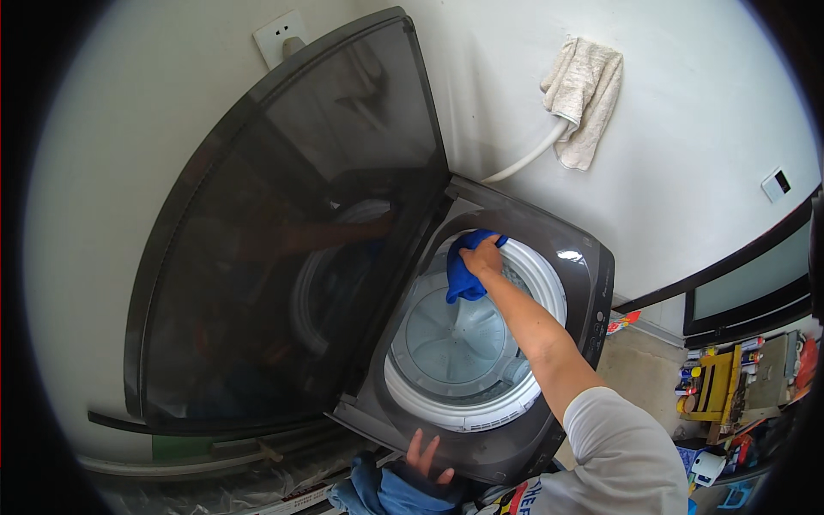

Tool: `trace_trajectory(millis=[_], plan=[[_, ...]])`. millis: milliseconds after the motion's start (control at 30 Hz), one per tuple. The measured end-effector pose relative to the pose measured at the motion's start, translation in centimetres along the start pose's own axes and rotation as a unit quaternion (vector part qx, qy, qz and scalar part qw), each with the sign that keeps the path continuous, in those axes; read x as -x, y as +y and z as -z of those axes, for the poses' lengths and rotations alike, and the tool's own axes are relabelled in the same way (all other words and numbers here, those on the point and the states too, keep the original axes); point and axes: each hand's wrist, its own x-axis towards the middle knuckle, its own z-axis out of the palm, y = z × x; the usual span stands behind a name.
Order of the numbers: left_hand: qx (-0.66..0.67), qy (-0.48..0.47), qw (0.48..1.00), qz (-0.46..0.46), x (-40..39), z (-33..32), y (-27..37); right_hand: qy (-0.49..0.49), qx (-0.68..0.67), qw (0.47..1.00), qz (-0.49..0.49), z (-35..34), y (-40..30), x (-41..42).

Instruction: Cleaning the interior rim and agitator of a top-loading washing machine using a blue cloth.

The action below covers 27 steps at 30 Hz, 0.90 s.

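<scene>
A top-loading washing machine (589, 257) stands before me, its dark see-through lid (257, 225) raised on the left. My right hand (484, 256) grips a blue cloth (465, 283) at the upper rim of the round opening. Part of the cloth hangs down inside, over the pale tub (454, 335). My left hand (425, 458) rests at the machine's near edge, fingers apart, its palm partly hidden by blue denim fabric (393, 489). Whether that hand also holds the denim is hard to tell.
A beige cloth (582, 96) hangs on the wall around a white hose (528, 158). A plug sits in the wall socket (273, 35). Spray cans and a yellow rack (714, 386) stand at the right. Plastic-covered items (212, 486) lie at the lower left.
</scene>
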Motion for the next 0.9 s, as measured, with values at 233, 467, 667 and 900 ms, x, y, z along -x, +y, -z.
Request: trace_trajectory(millis=[233,467,667,900], plan=[[-0.06,-0.126,0.99,0.003,1.0,-3.1,-5.2,-0.014,-0.004,0.998,0.055,-2.9,-3.0,1.0],[-0.129,0.041,0.963,-0.232,-1.6,-1.1,-2.5,-0.059,-0.003,0.976,0.208,-5.5,-3.0,0.4],[-0.109,-0.063,0.991,-0.036,1.0,-4.8,-6.5,-0.126,0.115,0.917,0.361,-8.4,-3.6,1.5],[-0.006,0.003,0.999,0.032,0.3,-1.6,-1.8,-0.171,0.274,0.827,0.46,-9.4,-4.5,5.5]])
